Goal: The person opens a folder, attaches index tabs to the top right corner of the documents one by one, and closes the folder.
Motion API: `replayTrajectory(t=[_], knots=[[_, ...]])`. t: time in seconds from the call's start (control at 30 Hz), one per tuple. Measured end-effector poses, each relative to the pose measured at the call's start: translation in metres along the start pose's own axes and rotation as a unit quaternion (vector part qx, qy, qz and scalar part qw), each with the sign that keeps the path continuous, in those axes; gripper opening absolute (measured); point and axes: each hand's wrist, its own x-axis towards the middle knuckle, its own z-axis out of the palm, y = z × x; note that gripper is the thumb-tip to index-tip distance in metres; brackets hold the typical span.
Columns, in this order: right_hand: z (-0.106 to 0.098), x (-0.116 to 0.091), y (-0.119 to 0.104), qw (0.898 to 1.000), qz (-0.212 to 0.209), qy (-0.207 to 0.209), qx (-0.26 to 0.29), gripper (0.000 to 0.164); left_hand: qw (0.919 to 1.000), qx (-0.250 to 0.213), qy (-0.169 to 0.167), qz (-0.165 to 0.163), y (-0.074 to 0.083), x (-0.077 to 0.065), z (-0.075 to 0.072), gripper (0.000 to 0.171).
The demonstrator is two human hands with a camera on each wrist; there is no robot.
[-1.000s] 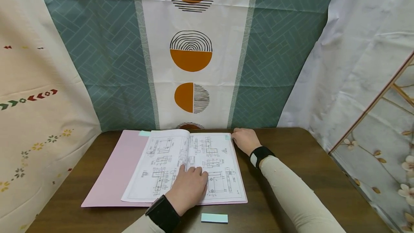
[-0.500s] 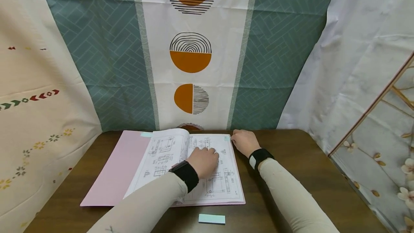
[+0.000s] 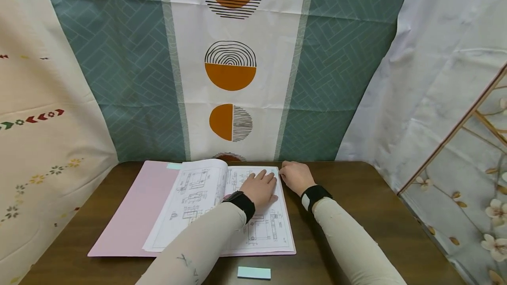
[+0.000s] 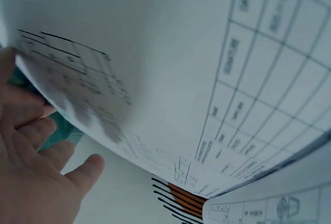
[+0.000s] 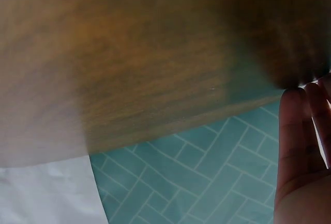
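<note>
An open pink folder (image 3: 119, 228) lies on the table with a booklet of printed technical drawings in it. My left hand (image 3: 259, 190) rests on the upper part of the right page (image 3: 273, 241), fingers straight and a little spread. In the left wrist view the fingers (image 4: 72, 172) show beside the curved left page (image 4: 155, 79). My right hand (image 3: 296, 176) is at the folder's upper right corner, its fingertips right at the edge beside a pale green sticky tab (image 3: 275, 172). Whether those fingers pinch the edge, I cannot tell.
A pale green sticky-note pad (image 3: 254, 272) lies on the brown table (image 3: 348, 214) near the front. Another green tab (image 3: 174, 166) sticks at the folder's top left. A patterned cloth (image 3: 150, 78) hangs right behind the table's back edge.
My left hand has moved from the lower middle of the booklet up and right across the right page, toward its top corner. The right hand has stayed at the folder's corner.
</note>
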Motion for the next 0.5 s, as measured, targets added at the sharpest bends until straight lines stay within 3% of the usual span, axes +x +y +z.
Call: replayTrajectory(t=[0.5], knots=[[0.003, 0.000, 0.002, 1.000, -0.005, 0.010, 0.001, 0.011, 0.9980, -0.058, -0.013, -0.023, -0.010, 0.028, 0.031, 0.065]])
